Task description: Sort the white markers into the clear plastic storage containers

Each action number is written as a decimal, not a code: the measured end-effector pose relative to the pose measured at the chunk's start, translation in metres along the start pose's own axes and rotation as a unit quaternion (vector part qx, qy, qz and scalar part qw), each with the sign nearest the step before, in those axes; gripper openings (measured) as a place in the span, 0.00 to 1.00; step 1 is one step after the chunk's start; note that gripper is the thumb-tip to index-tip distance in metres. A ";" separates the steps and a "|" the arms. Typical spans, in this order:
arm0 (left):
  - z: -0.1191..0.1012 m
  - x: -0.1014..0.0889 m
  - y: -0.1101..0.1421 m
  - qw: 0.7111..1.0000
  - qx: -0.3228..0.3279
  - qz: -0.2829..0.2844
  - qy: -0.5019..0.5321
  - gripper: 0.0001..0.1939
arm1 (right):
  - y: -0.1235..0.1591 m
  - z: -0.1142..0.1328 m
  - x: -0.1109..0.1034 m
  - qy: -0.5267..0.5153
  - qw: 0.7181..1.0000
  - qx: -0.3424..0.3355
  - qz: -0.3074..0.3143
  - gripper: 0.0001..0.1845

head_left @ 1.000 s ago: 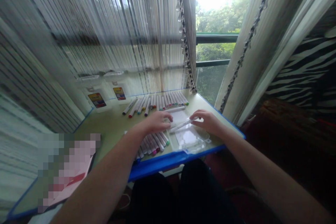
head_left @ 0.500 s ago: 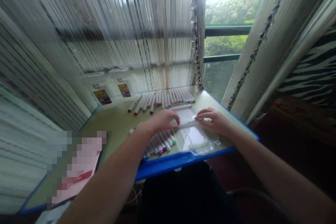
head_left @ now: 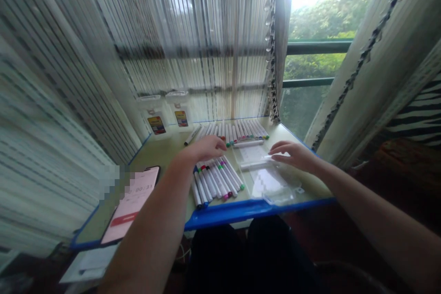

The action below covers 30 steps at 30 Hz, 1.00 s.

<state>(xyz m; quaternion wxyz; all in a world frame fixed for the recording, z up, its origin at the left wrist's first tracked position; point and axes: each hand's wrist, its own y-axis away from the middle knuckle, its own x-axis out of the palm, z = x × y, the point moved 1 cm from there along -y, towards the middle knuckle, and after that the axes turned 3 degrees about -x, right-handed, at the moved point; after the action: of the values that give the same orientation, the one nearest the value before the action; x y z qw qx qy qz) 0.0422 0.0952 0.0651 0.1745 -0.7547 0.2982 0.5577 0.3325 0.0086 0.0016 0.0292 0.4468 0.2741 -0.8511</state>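
My left hand [head_left: 209, 148] is over the table between two groups of white markers, its fingers loosely bent and apart, with no marker visible in it. Just below it lies the near group of markers [head_left: 217, 181], with caps of several colours. My right hand [head_left: 291, 154] has its fingers apart at the right side of an open clear plastic case [head_left: 272, 183]; its fingertips are at or near the case. Across the case's middle lies a white marker [head_left: 257, 164], and another white marker [head_left: 248, 144] is along its far edge.
A far row of markers [head_left: 241, 131] stretches along the back of the table. Two clear cases with labels [head_left: 156, 124] stand upright at the back left. A phone [head_left: 138, 197] is at the left, and the table's blue edge [head_left: 234, 213] runs in front.
Both hands were on a white marker over the case; it now lies across the case. My left hand has let go and moved left, and my right hand's fingers have come away from the marker.
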 end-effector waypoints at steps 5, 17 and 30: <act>0.001 0.010 -0.001 1.000 -0.026 -0.010 -0.015 0.14 | -0.044 0.010 -0.002 0.005 0.989 -0.042 0.141 0.07; -0.002 0.023 -0.007 1.000 -0.006 0.006 -0.027 0.13 | -0.057 0.045 0.010 0.089 0.962 -0.023 0.258 0.07; -0.002 0.029 -0.014 0.999 0.006 -0.032 -0.015 0.11 | -0.052 0.048 -0.001 0.010 0.991 -0.048 0.122 0.08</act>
<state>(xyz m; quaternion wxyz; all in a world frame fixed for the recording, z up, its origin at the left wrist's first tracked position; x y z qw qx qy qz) 0.0582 0.0972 0.0377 0.2010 -0.7544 0.2749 0.5611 0.2819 0.0288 0.0465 0.1519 0.4835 0.2582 -0.8225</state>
